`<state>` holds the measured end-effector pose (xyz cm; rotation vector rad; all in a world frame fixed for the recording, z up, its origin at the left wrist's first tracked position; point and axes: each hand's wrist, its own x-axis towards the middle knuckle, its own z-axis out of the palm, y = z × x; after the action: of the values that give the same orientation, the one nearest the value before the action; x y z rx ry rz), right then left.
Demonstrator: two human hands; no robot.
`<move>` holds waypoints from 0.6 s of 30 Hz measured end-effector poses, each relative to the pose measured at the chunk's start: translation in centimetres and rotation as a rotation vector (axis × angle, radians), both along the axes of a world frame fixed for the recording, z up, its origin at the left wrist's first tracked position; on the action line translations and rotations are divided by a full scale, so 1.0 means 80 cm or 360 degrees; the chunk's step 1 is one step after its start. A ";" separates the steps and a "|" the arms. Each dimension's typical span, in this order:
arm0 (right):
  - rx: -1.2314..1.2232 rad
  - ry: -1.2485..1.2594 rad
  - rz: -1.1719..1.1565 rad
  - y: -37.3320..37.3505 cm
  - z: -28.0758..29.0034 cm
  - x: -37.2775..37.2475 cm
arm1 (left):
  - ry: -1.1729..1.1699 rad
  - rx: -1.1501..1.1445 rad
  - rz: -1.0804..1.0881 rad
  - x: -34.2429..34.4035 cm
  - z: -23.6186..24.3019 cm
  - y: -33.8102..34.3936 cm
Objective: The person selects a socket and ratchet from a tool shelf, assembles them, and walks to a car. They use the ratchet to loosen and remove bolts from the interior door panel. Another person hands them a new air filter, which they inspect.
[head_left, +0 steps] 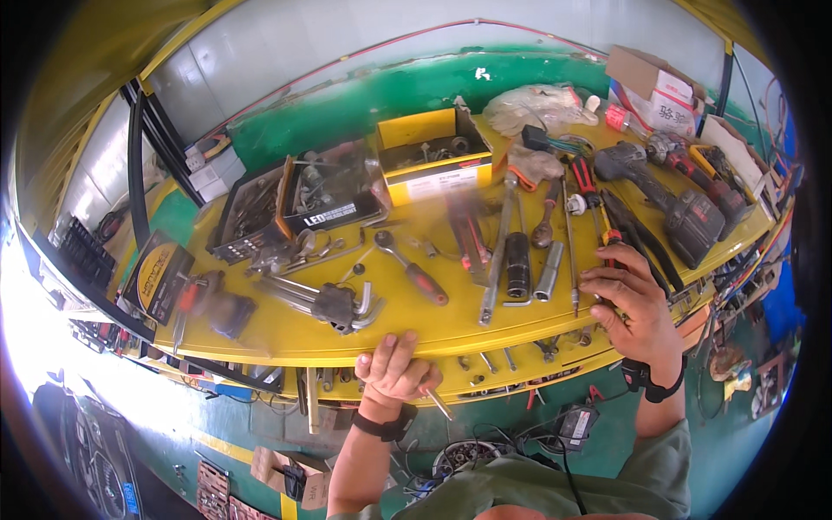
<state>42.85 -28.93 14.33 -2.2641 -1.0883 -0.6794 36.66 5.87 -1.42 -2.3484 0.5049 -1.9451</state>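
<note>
My left hand point(394, 373) is at the yellow shelf's front edge, fingers curled round a short metal rod point(439, 405) that points down to the right. My right hand point(628, 308) is closed on what looks like a yellow-and-black screwdriver point(611, 236), partly hidden by the fingers. Beside it lie a long thin shaft point(573, 251), a red screwdriver point(585, 178) and black-handled tools point(637, 230). Between my hands are a ratchet point(418, 277), a long bar point(492, 277), a black socket point(518, 264) and a silver socket point(548, 273). A hex key set point(334, 305) lies above my left hand.
Boxes of small parts point(334, 186) and a yellow box point(433, 178) stand at the back. Cordless tools point(693, 230) lie at the right, a cardboard box point(650, 87) behind. A lower shelf point(485, 390) holds wrenches. Cartons point(286, 477) and cables lie on the floor.
</note>
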 end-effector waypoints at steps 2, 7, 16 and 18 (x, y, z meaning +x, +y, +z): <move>-0.0047 -0.0057 -0.0018 -0.002 -0.005 0.007 | 0.0019 0.0014 0.0004 -0.002 0.002 0.000; -0.0024 -0.0051 -0.0105 0.012 -0.005 0.005 | 0.0015 0.0032 -0.0001 -0.001 0.001 -0.001; -0.0212 -0.0033 -0.0029 0.024 0.016 0.002 | -0.0064 -0.0004 -0.0028 0.003 0.004 -0.003; -0.0251 -0.0026 -0.0007 0.030 0.014 0.004 | -0.0068 -0.0010 -0.0002 0.001 0.000 -0.002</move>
<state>43.18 -26.53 15.43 -2.3978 -1.1826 -0.6348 36.71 5.71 -1.38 -2.3050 0.4981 -1.9959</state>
